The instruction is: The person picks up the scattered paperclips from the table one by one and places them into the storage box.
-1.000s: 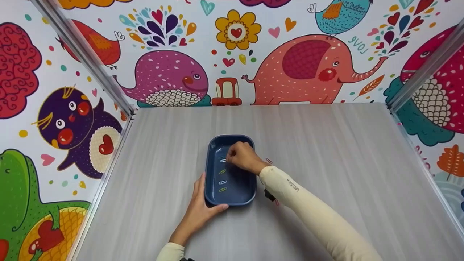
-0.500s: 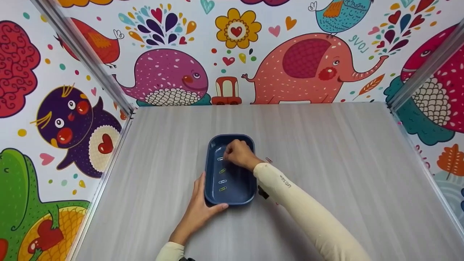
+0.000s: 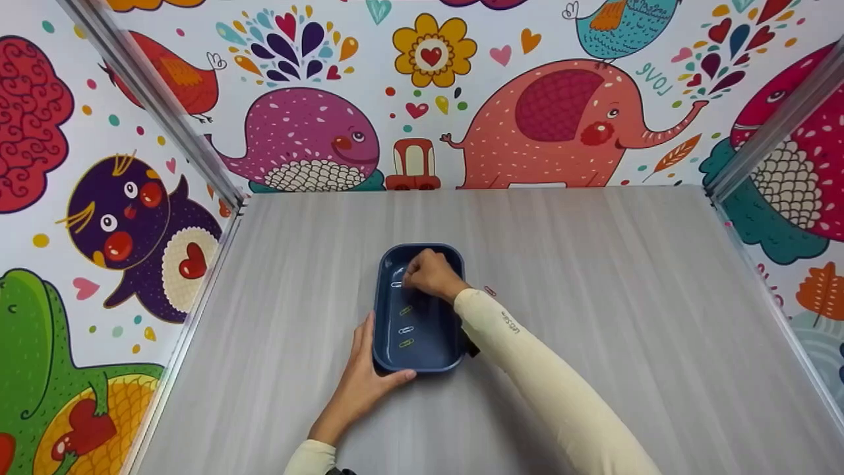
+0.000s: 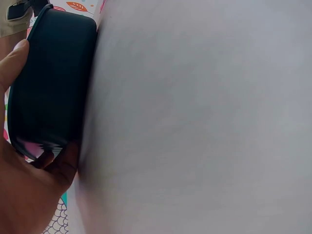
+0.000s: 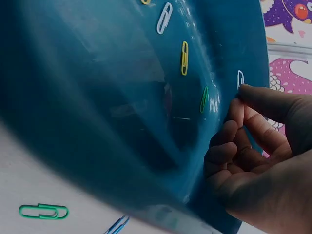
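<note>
Just inside the far half of the blue tray [image 3: 432, 346], near its left wall, the right hand [image 3: 435, 272] pinches a white paper clip [image 5: 240, 78] between its fingertips, the other fingers folded in toward the palm. One end of the clip is covered by the grip, and from where I stand I can't tell whether the free end touches the tray or hangs clear of it. It ought to weigh next to nothing: stiff, springy wire with a smooth coat, by the look of it, hard to break but easy to let slip, or to bend open if one loop is tugged. A light pinch on one rounded end seems the best hold, since it leaves the other end free. Nearby in the tray, spaced out in a row, lie a green clip [image 5: 204, 99], a yellow clip [image 5: 185, 58], a second white clip [image 5: 165, 18] and another yellow clip [image 3: 406, 343]; lying so flat, they would probably need a fingernail under the edge. At the tray's near left corner the left hand [image 3: 361, 376] has hold of the wall, thumb at the near end, fingers along the long side; the tray looks rigid, light and glossy enough to slide, so that corner makes a sensible grip. Outside it, on the pale surface [image 3: 593, 277], lie a loose green clip [image 5: 44, 211], a blue clip [image 5: 117, 224] only partly in view, and a red clip [image 3: 490, 290] off to the right.
</note>
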The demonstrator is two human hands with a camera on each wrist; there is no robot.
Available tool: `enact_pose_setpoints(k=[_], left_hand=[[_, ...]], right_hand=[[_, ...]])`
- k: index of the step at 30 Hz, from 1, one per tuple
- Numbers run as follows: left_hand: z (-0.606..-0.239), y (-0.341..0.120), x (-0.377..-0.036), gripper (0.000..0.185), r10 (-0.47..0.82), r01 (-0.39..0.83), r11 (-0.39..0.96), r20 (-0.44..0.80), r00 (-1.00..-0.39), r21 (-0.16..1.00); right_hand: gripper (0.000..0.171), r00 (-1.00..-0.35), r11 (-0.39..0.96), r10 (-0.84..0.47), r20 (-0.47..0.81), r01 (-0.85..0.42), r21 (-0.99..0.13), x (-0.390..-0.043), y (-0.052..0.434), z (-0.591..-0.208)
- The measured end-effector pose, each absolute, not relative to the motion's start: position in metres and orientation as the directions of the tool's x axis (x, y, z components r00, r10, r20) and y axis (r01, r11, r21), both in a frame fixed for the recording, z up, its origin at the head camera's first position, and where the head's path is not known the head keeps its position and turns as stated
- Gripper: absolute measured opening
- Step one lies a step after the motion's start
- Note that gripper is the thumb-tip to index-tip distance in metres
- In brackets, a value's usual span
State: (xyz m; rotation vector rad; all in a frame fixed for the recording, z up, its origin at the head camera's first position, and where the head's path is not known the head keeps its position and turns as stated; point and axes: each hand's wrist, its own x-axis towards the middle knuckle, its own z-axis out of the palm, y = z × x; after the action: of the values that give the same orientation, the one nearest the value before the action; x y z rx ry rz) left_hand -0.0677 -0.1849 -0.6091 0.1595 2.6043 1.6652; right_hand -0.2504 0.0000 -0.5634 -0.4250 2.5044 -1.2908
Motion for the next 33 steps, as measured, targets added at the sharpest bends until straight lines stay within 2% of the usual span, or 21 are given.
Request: enact_pose_setpoints(k=[5, 8, 11, 18, 21, 24, 30, 33], left_hand=[[-0.609, -0.185, -0.068, 0.135, 0.113, 0.071, 0.421, 0.025, -0.993, 0.904], [-0.609, -0.185, -0.068, 0.134, 0.114, 0.077, 0.423, 0.031, -0.993, 0.903], [-0.609, -0.185, -0.068, 0.133, 0.113, 0.080, 0.422, 0.036, -0.993, 0.903], [-0.609, -0.185, -0.067, 0.134, 0.111, 0.082, 0.421, 0.038, -0.993, 0.903], [-0.609, -0.185, -0.067, 0.134, 0.111, 0.078, 0.420, 0.034, -0.993, 0.904], [-0.609, -0.185, -0.067, 0.134, 0.111, 0.075, 0.419, 0.031, -0.993, 0.905], [-0.609, -0.185, -0.067, 0.135, 0.114, 0.080, 0.412, 0.036, -0.993, 0.908], [-0.609, -0.185, -0.067, 0.135, 0.115, 0.078, 0.414, 0.034, -0.993, 0.907]], right_hand=[[0.019, -0.912, 0.551, -0.372, -0.172, -0.068, -0.832, -0.247, 0.001, -0.555], [0.011, -0.909, 0.557, -0.373, -0.185, -0.060, -0.828, -0.239, 0.003, -0.541], [0.009, -0.900, 0.570, -0.376, -0.220, -0.038, -0.821, -0.239, 0.005, -0.539], [0.038, -0.879, 0.635, -0.374, -0.295, -0.012, -0.772, -0.247, 0.008, -0.551], [0.042, -0.877, 0.651, -0.371, -0.306, -0.010, -0.759, -0.249, 0.008, -0.552], [0.036, -0.887, 0.652, -0.373, -0.273, -0.041, -0.757, -0.250, 0.009, -0.552], [0.011, -0.906, 0.619, -0.397, -0.145, -0.148, -0.771, -0.243, 0.014, -0.538], [0.008, -0.899, 0.590, -0.426, -0.097, -0.195, -0.783, -0.240, 0.020, -0.534]])
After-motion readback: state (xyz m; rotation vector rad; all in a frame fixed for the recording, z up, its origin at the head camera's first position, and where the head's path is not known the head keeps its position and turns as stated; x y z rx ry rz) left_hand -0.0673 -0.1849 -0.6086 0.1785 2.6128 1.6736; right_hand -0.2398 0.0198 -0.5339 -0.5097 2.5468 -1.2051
